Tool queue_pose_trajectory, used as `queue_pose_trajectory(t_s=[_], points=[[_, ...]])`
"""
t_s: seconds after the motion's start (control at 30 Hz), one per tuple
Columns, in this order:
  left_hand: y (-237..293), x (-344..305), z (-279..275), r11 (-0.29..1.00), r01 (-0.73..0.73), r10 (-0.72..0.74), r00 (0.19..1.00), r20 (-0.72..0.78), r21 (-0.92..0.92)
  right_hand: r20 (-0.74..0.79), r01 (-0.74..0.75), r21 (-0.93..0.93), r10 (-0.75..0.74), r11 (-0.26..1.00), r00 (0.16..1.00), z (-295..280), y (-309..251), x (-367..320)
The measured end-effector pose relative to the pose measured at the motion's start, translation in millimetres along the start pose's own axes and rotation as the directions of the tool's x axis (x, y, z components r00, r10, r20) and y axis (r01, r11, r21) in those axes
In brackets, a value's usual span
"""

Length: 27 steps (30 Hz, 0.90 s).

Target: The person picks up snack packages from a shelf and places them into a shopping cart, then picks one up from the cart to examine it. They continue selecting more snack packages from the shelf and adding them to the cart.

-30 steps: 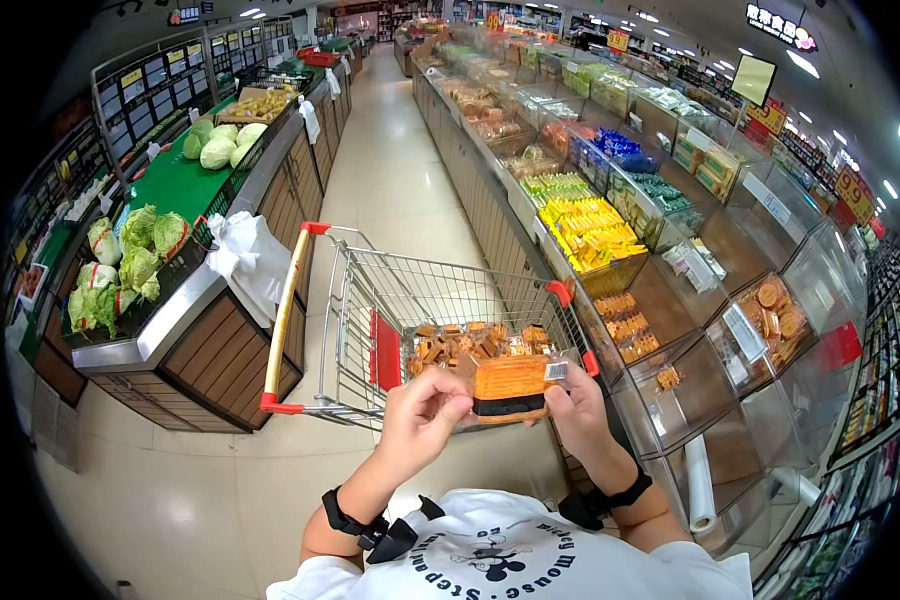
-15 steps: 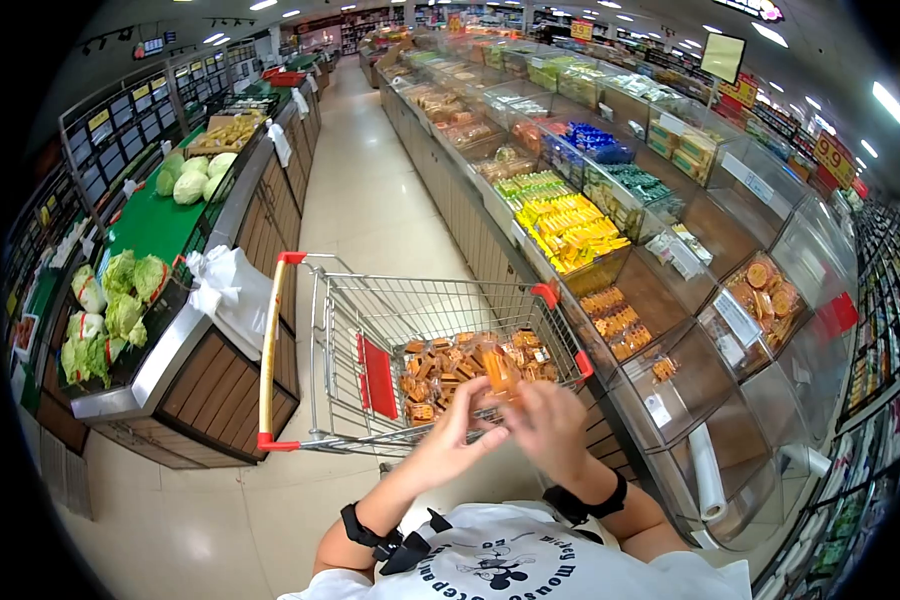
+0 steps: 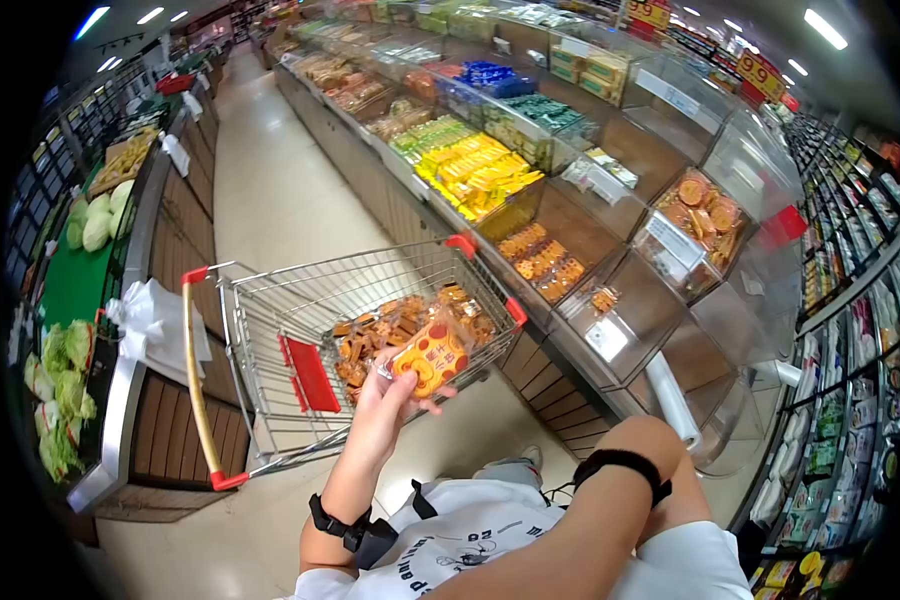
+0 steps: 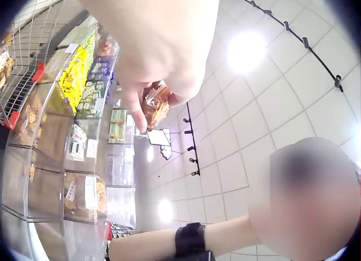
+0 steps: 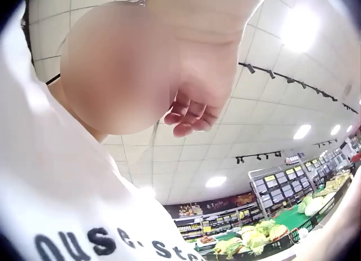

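Observation:
My left hand [image 3: 382, 402] grips a small snack packet [image 3: 432, 362] with an orange and yellow printed face, thumb over its front. It is held above the shopping cart [image 3: 270, 345], whose basket contains a heap of small wrapped brown snacks [image 3: 370, 335]. The left wrist view shows the same packet [image 4: 157, 106] between thumb and fingers. Raised beside the face, my right hand [image 5: 197, 89] has loosely curled fingers with nothing visible in them; the blurred patch hides part of it. Only the right forearm [image 3: 580, 500] shows in the head view.
Clear-walled snack bins [image 3: 630, 340] run along the right, some with yellow packets [image 3: 475, 175] and round cookies [image 3: 705, 210]. To the left is a vegetable stand [image 3: 135, 430] with lettuce [image 3: 65, 395] and white plastic bags [image 3: 155, 325]. A tiled aisle [image 3: 270, 170] runs between.
The packet was held in both hands, then turned; now only the left hand holds it, printed face up. My right hand has left it and risen to the face. The view has swung right.

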State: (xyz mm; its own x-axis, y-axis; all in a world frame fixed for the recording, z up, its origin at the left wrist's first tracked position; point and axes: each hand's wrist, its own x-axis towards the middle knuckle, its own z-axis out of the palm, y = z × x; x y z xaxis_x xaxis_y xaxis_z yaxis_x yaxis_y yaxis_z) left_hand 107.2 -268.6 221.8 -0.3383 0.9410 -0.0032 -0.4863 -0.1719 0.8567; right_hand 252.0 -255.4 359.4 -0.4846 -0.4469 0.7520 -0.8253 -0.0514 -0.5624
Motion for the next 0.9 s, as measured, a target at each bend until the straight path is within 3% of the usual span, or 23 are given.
queue_pose_trajectory(t_s=[0.13, 0.2, 0.3, 0.37, 0.43, 0.47, 0.5, 0.53, 0.57, 0.63, 0.7, 0.73, 0.77, 0.8, 0.9], points=[[-15, 8, 1, 0.996, 0.083, -0.084, 0.996, 0.027, 0.033, -0.027, 0.004, -0.009, -0.004, 1.000, 1.000, -3, 2, -8], [-21, 18, 0, 0.995, 0.093, -0.094, 0.994, 0.059, 0.028, 0.069, -0.123, -0.120, 0.132, 0.985, 0.989, -17, -10, -13], [-33, 38, 10, 0.992, 0.119, -0.122, 0.988, 0.092, 0.046, -0.114, -0.101, -0.376, 0.062, 0.921, 0.992, -31, -16, -33], [-42, 53, 15, 0.987, 0.108, -0.127, 0.980, 0.156, 0.122, -0.114, -0.109, -0.497, 0.059, 0.861, 0.992, -50, -22, -62], [-54, 68, 24, 0.979, 0.080, -0.125, 0.962, 0.244, 0.187, -0.249, -0.325, -0.697, 0.209, 0.639, 0.946, -67, -23, -117], [-64, 77, 26, 0.956, 0.071, -0.151, 0.952, 0.267, 0.284, -0.439, -0.553, -0.767, 0.363, 0.325, 0.822, -76, -19, -139], [-66, 86, 34, 0.894, 0.093, -0.221, 0.942, 0.252, 0.438, -0.547, -0.616, -0.785, 0.391, 0.070, 0.741, -92, -7, -167], [-75, 95, 41, 0.870, 0.076, -0.240, 0.929, 0.283, 0.487, -0.664, -0.718, -0.696, 0.389, -0.012, 0.638, -108, 0, -195], [-85, 106, 49, 0.842, 0.055, -0.256, 0.916, 0.309, 0.536, -0.714, -0.797, -0.604, 0.436, 0.013, 0.548, -118, 3, -223], [-112, 134, 62, 0.826, 0.166, -0.402, 0.843, 0.357, 0.539, -0.766, -0.919, -0.388, 0.534, 0.062, 0.359, -121, 4, -283], [-150, 163, 69, 0.814, 0.263, -0.494, 0.783, 0.378, 0.519, -0.826, -0.979, -0.135, 0.528, 0.150, 0.195, -132, 5, -332], [-164, 178, 76, 0.778, 0.133, -0.431, 0.824, 0.368, 0.614, -0.840, -0.981, -0.004, 0.532, 0.194, 0.109, -140, 7, -359], [-174, 193, 83, 0.718, 0.005, -0.363, 0.856, 0.369, 0.696, -0.888, -0.986, 0.056, 0.460, 0.157, 0.023, -150, 14, -394], [-179, 209, 90, 0.570, -0.176, -0.270, 0.883, 0.385, 0.802, -0.921, -0.985, 0.121, 0.384, 0.124, -0.064, -162, 24, -435], [-201, 241, 95, 0.599, -0.030, -0.293, 0.922, 0.254, 0.800, -0.943, -0.950, 0.305, 0.118, -0.066, -0.311, -198, 48, -542]])
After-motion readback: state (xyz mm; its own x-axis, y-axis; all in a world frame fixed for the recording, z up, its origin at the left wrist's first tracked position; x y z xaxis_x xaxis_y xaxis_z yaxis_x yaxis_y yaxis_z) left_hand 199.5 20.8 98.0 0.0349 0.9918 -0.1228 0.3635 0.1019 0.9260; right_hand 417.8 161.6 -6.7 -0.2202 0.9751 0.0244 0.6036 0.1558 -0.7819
